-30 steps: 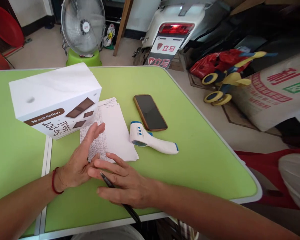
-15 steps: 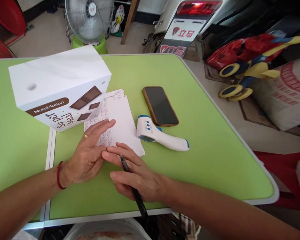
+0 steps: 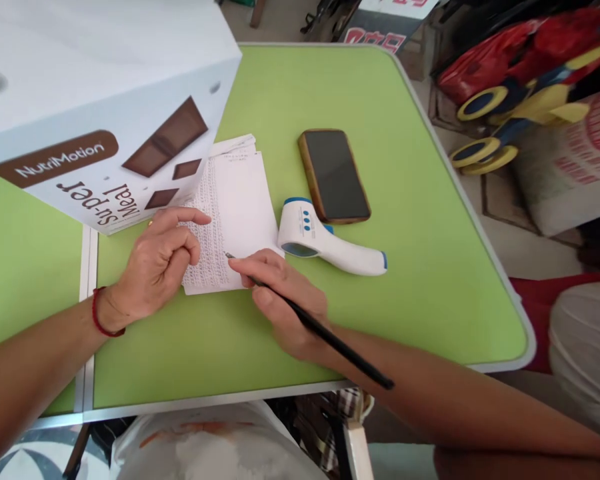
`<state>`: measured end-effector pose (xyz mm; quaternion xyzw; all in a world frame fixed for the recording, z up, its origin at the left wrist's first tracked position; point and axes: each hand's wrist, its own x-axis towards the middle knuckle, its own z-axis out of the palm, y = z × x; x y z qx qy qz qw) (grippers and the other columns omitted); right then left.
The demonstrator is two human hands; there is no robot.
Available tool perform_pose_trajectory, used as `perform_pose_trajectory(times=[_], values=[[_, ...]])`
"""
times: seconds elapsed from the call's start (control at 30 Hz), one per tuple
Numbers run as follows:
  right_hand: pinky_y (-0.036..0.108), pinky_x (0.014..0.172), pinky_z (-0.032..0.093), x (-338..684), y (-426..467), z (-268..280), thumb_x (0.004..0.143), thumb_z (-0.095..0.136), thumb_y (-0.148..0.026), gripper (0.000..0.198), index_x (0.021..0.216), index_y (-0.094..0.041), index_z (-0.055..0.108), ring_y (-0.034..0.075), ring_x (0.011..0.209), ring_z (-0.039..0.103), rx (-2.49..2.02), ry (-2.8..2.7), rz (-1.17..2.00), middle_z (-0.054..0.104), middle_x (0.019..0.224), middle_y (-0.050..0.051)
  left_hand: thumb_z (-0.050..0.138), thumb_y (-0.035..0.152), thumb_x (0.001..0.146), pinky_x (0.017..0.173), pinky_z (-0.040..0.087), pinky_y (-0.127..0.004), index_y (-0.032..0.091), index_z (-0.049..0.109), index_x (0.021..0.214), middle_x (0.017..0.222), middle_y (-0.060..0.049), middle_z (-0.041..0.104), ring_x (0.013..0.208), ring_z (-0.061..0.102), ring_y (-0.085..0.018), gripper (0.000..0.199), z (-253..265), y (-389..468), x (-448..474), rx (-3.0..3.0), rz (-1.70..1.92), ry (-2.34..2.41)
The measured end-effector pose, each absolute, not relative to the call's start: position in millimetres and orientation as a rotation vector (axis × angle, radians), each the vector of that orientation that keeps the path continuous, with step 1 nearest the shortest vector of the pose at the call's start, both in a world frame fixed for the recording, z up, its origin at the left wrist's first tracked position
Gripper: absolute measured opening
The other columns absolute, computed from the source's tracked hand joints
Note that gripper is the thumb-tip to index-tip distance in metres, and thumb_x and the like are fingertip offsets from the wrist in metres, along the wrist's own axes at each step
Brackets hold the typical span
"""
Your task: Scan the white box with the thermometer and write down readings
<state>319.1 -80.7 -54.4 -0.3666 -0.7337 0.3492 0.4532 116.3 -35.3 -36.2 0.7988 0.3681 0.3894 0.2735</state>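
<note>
A black pen is gripped in my right hand, its tip at the handwritten sheet of paper. Dense rows of writing cover the left part of that sheet, while its right part is blank. My left hand rests at the sheet's left edge with the index finger stretched out and the other fingers curled, holding nothing. Just behind it stands a white NutriMotion box, hiding the sheet's upper left corner. To the right of the sheet lies a white and blue infrared thermometer.
A smartphone in a brown case lies behind the thermometer. The green table has a metal rim and a seam at left. Beyond its right edge are a yellow and blue wheeled toy and a printed sack.
My right hand has turned the pen from loosely between the fingers to a writing grip at the paper. My left hand has drawn away from it and curled. The view has tilted down and closer.
</note>
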Motion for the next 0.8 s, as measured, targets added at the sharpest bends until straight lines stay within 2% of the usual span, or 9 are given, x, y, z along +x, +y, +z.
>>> perform_pose_trajectory(times=[0.17,0.33,0.53,0.8], values=[[0.021,0.047,0.042,316,-81,-49,0.078,0.052,-0.015,0.014,0.089,-0.021,0.058,0.009,0.055,0.053,-1.189,-1.635,1.115,0.059,0.068,-0.002,0.035,0.003,0.082,0.091,0.044,-0.041,0.018,0.050,0.068,0.105,-0.008,0.060,0.100,0.057,-0.018,0.025,-39,-32,116,2.207,0.935,1.008],[0.021,0.040,0.036,317,-76,-42,0.067,0.055,-0.014,0.010,0.073,-0.022,0.052,0.008,0.043,0.046,-1.323,-1.646,1.097,0.054,0.054,-0.005,0.041,0.005,0.077,0.097,0.041,-0.046,0.017,0.053,0.072,0.112,-0.011,0.058,0.114,0.050,-0.024,0.017,-41,-32,117,2.346,0.746,0.941],[0.021,0.042,0.035,320,-74,-44,0.068,0.056,-0.017,0.008,0.067,-0.022,0.050,0.007,0.041,0.045,-1.301,-1.833,0.958,0.054,0.050,-0.006,0.054,0.013,0.072,0.101,0.038,-0.049,0.017,0.052,0.075,0.116,-0.012,0.056,0.117,0.047,-0.028,0.005,-45,-33,119,2.500,0.651,0.920],[0.019,0.050,0.037,325,-78,-53,0.073,0.057,-0.018,0.006,0.069,-0.021,0.054,0.006,0.050,0.049,-1.289,-1.989,0.844,0.058,0.058,-0.006,0.058,0.019,0.074,0.101,0.037,-0.049,0.018,0.052,0.077,0.119,-0.013,0.054,0.118,0.046,-0.030,0.007,-44,-32,119,2.547,0.594,0.912]])
